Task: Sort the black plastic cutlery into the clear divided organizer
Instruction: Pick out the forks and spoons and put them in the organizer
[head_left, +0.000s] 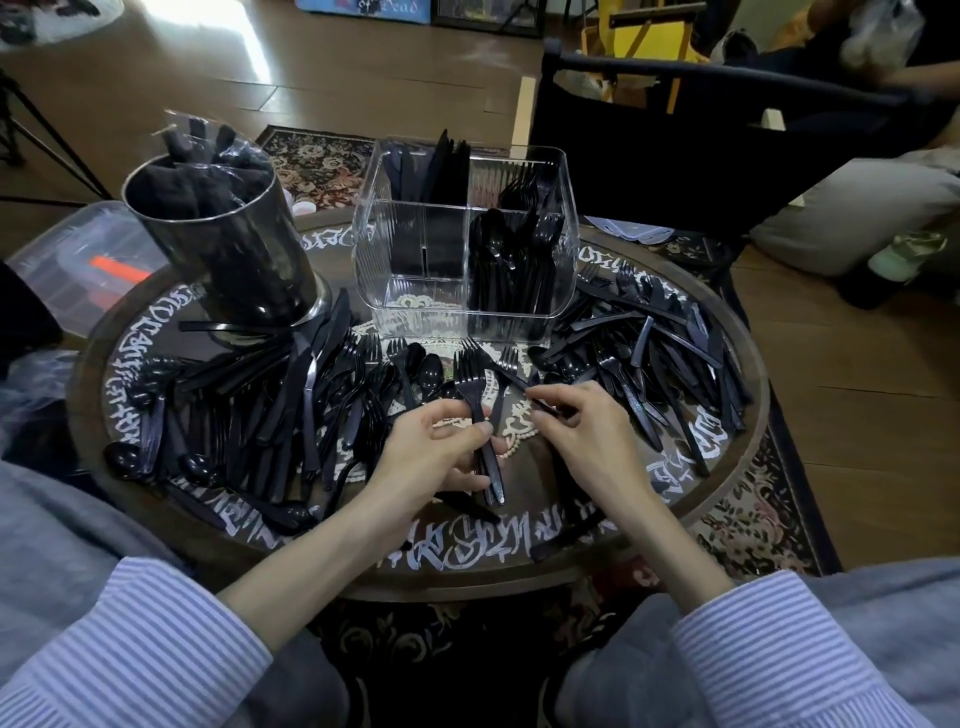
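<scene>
A clear divided organizer (415, 291) stands at the back of the round table. Knives fill its far left section; spoons and forks fill the right ones; the near left section is bare. My left hand (436, 452) is closed on a bunch of black forks (470, 382), tines pointing away. My right hand (576, 423) pinches the handle of another fork (511, 364) lying on the table just right of the bunch. Loose black cutlery lies in a pile on the left (270, 410) and a pile on the right (654, 353).
A dark cylindrical container (228, 249) with wrapped black items stands at the back left. The round table (748, 415) has white lettering around its rim. A black chair (675, 156) and a seated person's leg are beyond. A plastic bin (78, 260) sits at the left.
</scene>
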